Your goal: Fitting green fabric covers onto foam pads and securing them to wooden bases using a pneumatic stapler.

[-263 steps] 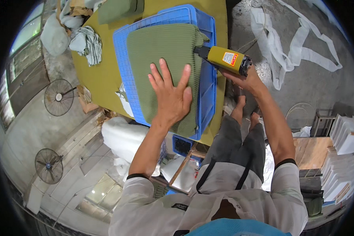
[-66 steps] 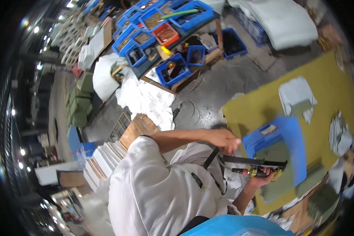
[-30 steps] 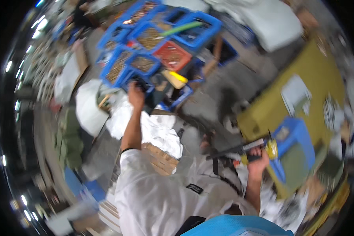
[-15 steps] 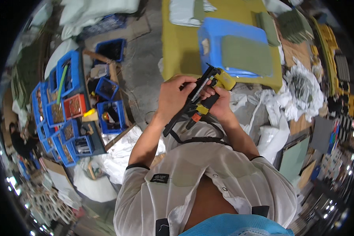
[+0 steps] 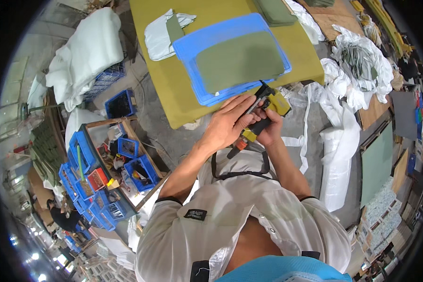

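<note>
Head view: both hands clamped on a yellow and black staple gun (image 5: 264,116) just below the tabletop edge.

The left hand (image 5: 228,123) wraps over the staple gun's black top with fingers spread along it, while the right hand (image 5: 268,129) grips its handle from beneath. The tool sits just beside the near rim of the blue plastic tray (image 5: 192,51), which lies on the olive tabletop (image 5: 174,94) and carries a green fabric panel (image 5: 239,60). White cloth (image 5: 160,29) lies left of the tray.
</note>
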`<state>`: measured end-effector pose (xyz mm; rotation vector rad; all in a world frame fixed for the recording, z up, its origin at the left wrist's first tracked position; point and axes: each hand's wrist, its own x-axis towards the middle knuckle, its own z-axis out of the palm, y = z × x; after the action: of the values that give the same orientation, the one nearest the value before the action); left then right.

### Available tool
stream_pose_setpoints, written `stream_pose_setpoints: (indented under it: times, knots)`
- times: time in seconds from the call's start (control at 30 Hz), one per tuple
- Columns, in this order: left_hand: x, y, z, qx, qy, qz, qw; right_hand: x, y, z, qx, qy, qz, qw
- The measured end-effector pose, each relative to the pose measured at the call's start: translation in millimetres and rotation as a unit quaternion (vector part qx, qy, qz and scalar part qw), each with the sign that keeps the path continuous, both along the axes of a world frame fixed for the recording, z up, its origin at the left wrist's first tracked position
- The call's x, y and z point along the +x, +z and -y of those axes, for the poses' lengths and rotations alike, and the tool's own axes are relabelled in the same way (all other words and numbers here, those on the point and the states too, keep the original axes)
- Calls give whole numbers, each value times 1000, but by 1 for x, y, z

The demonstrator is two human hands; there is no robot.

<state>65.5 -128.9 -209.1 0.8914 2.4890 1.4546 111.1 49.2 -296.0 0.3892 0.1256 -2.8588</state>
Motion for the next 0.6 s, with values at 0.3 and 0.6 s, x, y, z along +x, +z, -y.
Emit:
stream_pose_setpoints:
  times: [0.3, 0.6]
  knots:
    - [-65, -5, -70, -60, -75, 8, 995, -49, -20, -60, 31, -35, -4, 999]
    - [-172, -11, -41, 10, -95, 375, 922, -144, -26, -111, -52, -198, -25, 979]
